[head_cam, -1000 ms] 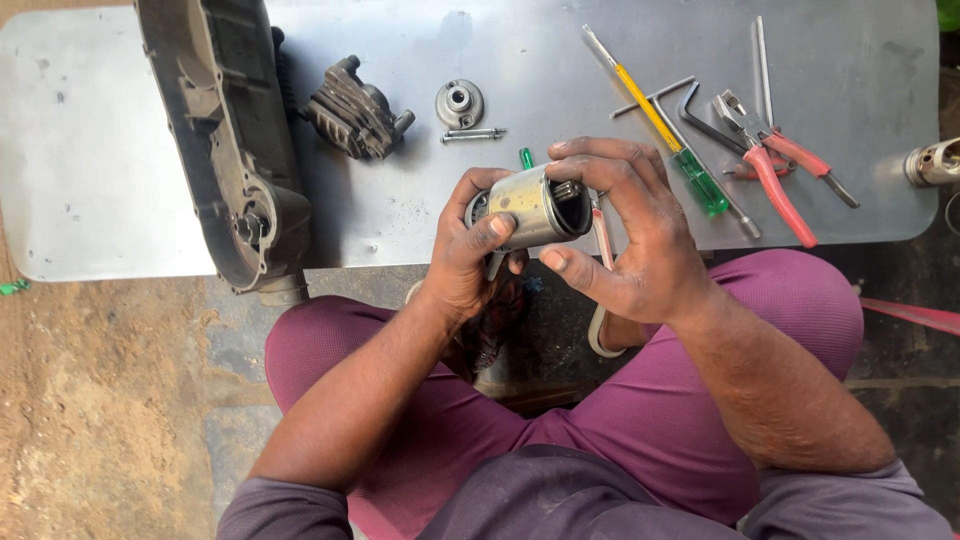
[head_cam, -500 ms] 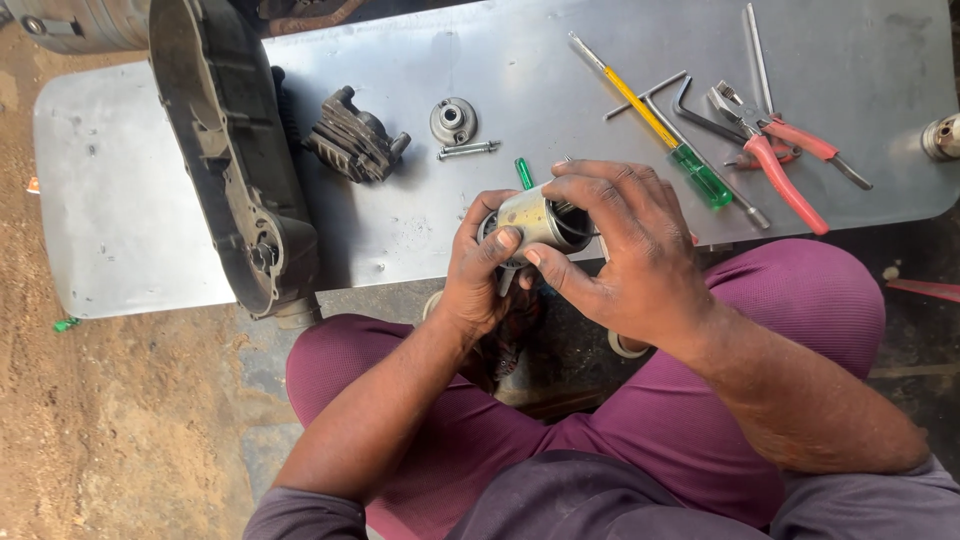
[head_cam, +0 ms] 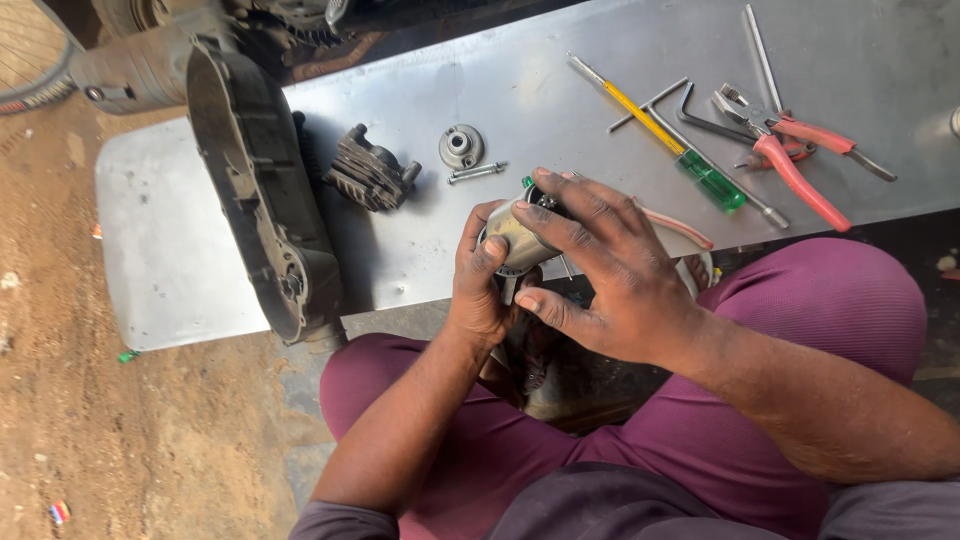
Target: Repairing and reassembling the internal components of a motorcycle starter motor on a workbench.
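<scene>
Metal sheet (head_cam: 560,90) on dirt ground, left hand (head_cam: 482,285) and right hand (head_cam: 605,270) both clamped round small metal cylinder (head_cam: 518,240) above lap, pliers (head_cam: 790,150), screwdriver (head_cam: 660,130), black engine cover (head_cam: 262,200) lay nearby.

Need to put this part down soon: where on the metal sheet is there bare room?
Bare sheet lies left of the long black engine cover, and along the near edge between that cover and the left hand. The far right is crowded: yellow-green screwdriver, hex keys, red pliers.

trousers (head_cam: 800,330): magenta, loose | top (head_cam: 600,515): grey-purple | forearms: bare | hands: grimy, ungloved
</scene>
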